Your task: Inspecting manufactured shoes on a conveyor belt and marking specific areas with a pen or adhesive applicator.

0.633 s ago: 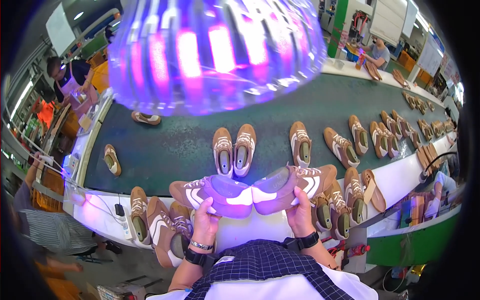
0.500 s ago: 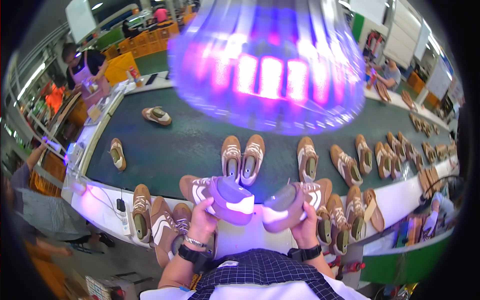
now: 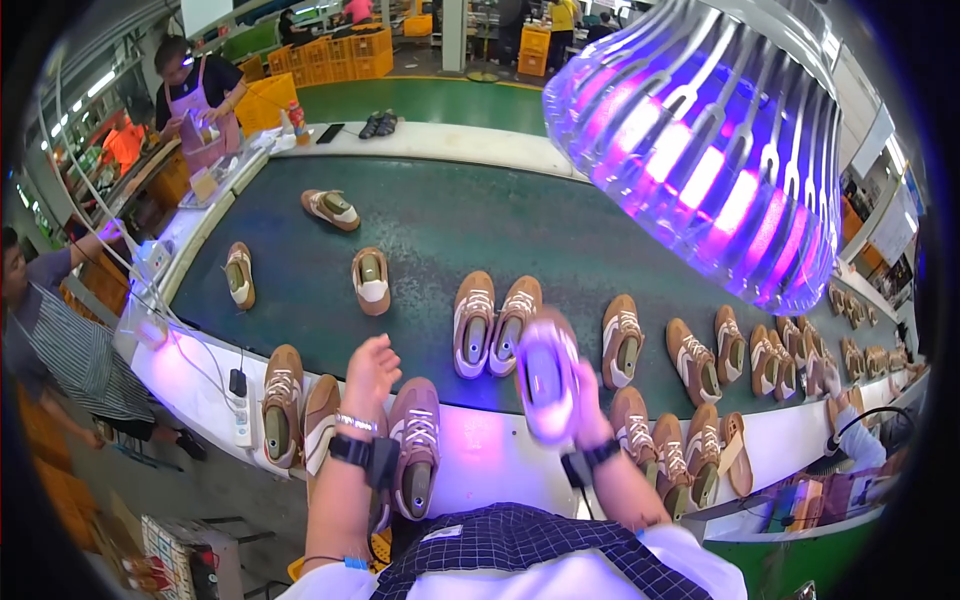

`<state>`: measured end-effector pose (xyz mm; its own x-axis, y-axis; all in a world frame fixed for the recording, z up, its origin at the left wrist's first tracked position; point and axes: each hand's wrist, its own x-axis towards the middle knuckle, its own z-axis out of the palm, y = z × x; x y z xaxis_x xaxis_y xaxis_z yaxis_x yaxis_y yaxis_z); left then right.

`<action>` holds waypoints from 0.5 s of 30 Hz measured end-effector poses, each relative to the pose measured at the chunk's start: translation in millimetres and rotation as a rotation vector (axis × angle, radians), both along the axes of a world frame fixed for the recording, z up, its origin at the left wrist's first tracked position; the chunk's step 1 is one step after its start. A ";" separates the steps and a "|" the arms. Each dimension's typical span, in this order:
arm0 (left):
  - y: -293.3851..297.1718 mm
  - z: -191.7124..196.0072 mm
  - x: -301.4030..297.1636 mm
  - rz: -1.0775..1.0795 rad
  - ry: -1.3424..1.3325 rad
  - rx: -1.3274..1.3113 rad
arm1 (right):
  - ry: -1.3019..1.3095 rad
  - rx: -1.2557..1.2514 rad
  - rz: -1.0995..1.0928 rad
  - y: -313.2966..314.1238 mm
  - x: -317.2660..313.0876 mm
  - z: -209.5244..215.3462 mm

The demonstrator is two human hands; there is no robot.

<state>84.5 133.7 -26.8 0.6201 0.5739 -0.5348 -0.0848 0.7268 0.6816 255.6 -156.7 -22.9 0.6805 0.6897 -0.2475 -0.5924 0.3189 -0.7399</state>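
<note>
My right hand (image 3: pixel 591 408) grips a tan-and-white sneaker (image 3: pixel 547 385), which is blurred by motion and lit purple; the fingers are partly behind it. My left hand (image 3: pixel 372 372) holds nothing, its fingers loosely apart just above the near edge of the green conveyor belt (image 3: pixel 270 270). Slightly beyond it, a single sneaker (image 3: pixel 371 283) stands on the belt with its white heel toward me. A pair of laced sneakers (image 3: pixel 475 325) stands close to the sneaker in my right hand. Beside my left wrist, another sneaker (image 3: pixel 415 445) rests on the white ledge (image 3: pixel 480 450).
A large glowing purple lamp (image 3: pixel 700 160) hangs over the belt at upper right. Sneakers line the belt and ledge on the right. More stand at left beside a power strip (image 3: pixel 243 425). Co-workers are at left, one in a striped apron (image 3: pixel 85 375); another's hand (image 3: pixel 832 380) reaches in at right.
My left hand has let go of its sneaker, which now stands on the belt. The right hand has brought its sneaker toward the middle and turned it. The view has shifted, putting the lamp farther right.
</note>
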 end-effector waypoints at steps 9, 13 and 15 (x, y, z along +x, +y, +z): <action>-77.0 42.5 -33.6 -0.204 -0.263 0.125 | -0.853 -0.970 -0.291 179.5 151.1 -31.9; -75.4 33.5 -22.4 -0.223 -0.097 0.147 | -0.806 -1.027 -0.477 158.8 84.9 -103.1; -70.9 24.1 6.6 -0.277 -0.045 0.268 | -0.618 -1.234 -0.546 149.1 57.8 -115.5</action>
